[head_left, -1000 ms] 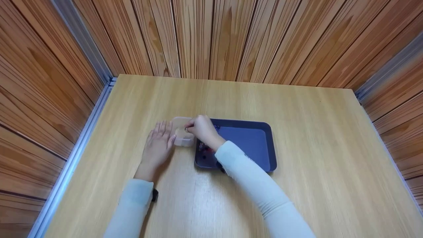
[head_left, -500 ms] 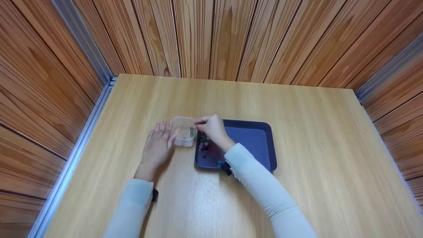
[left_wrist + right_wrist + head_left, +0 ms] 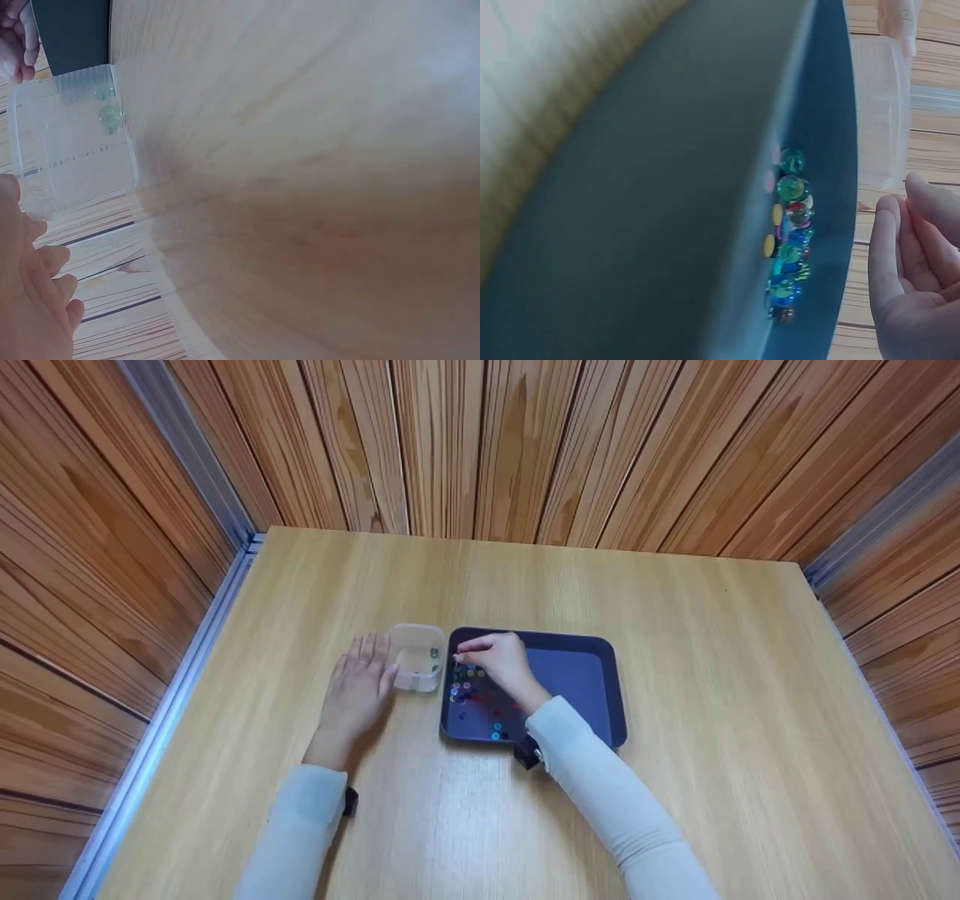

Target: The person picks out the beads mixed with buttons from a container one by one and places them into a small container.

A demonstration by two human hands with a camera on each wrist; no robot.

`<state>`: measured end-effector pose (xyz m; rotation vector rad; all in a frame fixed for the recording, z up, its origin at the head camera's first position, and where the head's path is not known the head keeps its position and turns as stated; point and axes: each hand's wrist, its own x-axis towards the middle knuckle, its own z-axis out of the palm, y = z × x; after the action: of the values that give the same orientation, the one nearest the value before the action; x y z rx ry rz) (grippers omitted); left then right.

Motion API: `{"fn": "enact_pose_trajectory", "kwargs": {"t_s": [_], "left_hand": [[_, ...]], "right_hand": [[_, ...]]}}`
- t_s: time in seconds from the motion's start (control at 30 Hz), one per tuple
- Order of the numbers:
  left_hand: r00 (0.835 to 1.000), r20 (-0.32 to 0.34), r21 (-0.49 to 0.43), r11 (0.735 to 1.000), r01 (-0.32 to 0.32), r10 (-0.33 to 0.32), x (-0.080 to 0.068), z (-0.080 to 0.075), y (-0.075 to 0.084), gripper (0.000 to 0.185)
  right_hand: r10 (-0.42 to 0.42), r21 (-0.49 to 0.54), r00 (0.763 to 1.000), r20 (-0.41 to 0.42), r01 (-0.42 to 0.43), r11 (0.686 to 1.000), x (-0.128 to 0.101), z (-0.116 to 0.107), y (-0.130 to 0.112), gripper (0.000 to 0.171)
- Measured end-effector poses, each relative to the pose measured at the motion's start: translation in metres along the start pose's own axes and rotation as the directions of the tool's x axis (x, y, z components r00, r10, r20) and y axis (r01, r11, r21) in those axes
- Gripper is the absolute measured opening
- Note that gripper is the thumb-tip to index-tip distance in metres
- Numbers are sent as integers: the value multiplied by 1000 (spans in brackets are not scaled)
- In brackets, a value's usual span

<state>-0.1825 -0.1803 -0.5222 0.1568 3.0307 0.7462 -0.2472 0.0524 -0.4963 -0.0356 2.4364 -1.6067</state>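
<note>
My left hand (image 3: 356, 690) lies flat on the table, its thumb side touching a clear plastic container (image 3: 416, 683). Green glass marbles (image 3: 109, 118) sit inside, near the container's wall. Over the left rim of a dark blue tray (image 3: 574, 679) is my right hand (image 3: 501, 658), thumb and forefinger tips close together. The right wrist view shows nothing plainly between those fingers; a small pale spot in the head view lies right by the tips. Glass marbles (image 3: 791, 187) and flat coloured discs, such as a yellow disc (image 3: 769, 246), are gathered along the tray's left side.
The tray stands just right of the container, nearly touching it. Both rest on a light wooden table (image 3: 675, 660). Wood-plank walls (image 3: 517, 457) enclose it at the back and sides. Cyan rounds (image 3: 496, 731) lie by the tray's front edge.
My right hand has moved right, from above the container to over the tray's left side. The green marbles in the container have come into sight. My left hand has stayed in place.
</note>
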Motion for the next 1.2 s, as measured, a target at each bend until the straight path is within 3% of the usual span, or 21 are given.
{"fn": "enact_pose_trajectory", "kwargs": {"t_s": [0.17,0.47,0.9,1.2], "left_hand": [[1000,9,-1,1000,7,-7,0,0,-1,63],[1000,17,15,1000,-1,1,1,-1,-1,63],[999,-20,40,999,-25,26,0,0,-1,63],[1000,-7,20,1000,3,-2,0,0,0,63]], "right_hand": [[-12,-25,1000,17,12,1000,0,1,7,15],[46,-3,999,14,-46,999,2,1,20,16],[54,-73,998,17,-53,996,5,3,30,19],[79,-122,996,31,-75,990,7,8,35,20]]}}
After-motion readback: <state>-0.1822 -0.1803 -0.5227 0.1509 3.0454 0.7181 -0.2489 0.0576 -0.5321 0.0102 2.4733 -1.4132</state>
